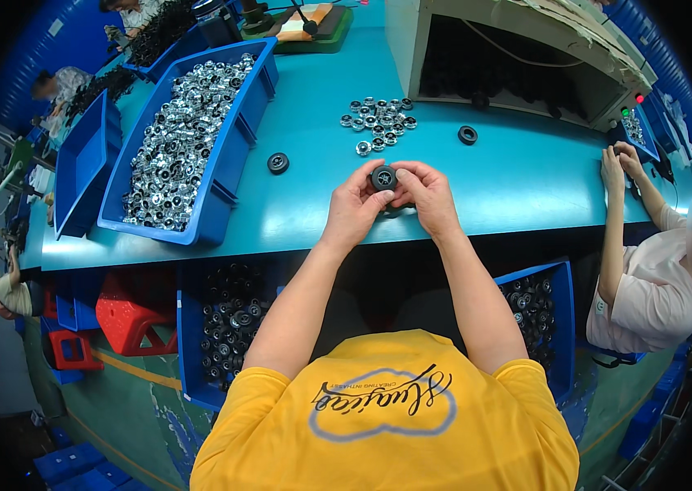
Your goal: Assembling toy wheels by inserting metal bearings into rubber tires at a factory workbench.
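Above the near edge of the teal table, a small black toy wheel (384, 177) with a spoked hub is held between both hands. My left hand (351, 209) grips it from the left, thumb and fingers closed at its rim. From the other side my right hand (430, 199) pinches it with thumb and fingertips. Something dark lies partly hidden under the right hand. Ahead of my hands is a loose group of shiny chrome wheel hubs (380, 123). One black tyre (279, 163) rests to the left of it, another black tyre (467, 135) to the right.
A large blue bin (229, 186) of chrome hubs stands left, beside another blue bin (86, 176). A pale open-fronted box (405, 51) occupies the far right. Below the table, blue bins hold black wheels (229, 335). A co-worker (649, 282) sits at right; red stools (135, 315) stand left.
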Demonstrator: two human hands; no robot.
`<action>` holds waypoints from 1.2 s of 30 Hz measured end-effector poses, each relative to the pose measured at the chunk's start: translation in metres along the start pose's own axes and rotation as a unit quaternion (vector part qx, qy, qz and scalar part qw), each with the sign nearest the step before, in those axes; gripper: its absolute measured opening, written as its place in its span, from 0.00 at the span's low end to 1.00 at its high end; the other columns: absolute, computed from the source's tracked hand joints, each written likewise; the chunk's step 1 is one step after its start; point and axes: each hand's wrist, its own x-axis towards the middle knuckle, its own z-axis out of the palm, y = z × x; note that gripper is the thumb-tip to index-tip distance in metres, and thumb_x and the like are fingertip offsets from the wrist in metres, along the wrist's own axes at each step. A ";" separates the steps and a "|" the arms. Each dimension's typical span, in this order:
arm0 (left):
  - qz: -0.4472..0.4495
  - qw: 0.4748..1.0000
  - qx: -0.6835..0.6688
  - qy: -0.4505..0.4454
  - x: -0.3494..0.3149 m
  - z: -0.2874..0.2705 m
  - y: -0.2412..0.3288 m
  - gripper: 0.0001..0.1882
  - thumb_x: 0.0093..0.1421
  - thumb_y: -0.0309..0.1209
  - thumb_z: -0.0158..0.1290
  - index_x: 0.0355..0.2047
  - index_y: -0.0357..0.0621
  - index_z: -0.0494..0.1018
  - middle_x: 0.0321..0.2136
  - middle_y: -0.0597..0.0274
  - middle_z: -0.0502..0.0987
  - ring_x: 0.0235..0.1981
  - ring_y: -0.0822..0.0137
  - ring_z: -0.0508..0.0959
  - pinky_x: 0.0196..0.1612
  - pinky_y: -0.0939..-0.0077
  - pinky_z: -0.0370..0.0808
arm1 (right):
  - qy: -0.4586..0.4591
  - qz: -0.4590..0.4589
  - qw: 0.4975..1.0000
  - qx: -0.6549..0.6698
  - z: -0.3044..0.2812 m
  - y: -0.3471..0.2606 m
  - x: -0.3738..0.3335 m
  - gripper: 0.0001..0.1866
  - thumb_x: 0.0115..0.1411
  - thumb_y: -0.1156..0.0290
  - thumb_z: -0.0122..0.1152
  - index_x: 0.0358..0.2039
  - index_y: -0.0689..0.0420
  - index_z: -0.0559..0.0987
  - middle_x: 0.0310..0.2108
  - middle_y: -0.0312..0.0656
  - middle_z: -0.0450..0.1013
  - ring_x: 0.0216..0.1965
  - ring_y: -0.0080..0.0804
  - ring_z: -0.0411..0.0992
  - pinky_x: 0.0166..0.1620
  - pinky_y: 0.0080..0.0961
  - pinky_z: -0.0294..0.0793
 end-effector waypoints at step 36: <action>0.153 0.829 0.501 0.195 -0.036 -0.081 0.027 0.20 0.52 0.28 0.70 0.46 0.42 0.80 0.45 0.54 0.77 0.48 0.50 0.75 0.53 0.58 0.73 | -0.010 -0.062 0.971 -0.230 0.018 0.005 -0.003 0.09 0.64 0.72 0.66 0.44 0.56 0.85 0.33 0.35 0.79 0.30 0.23 0.76 0.33 0.23 0.76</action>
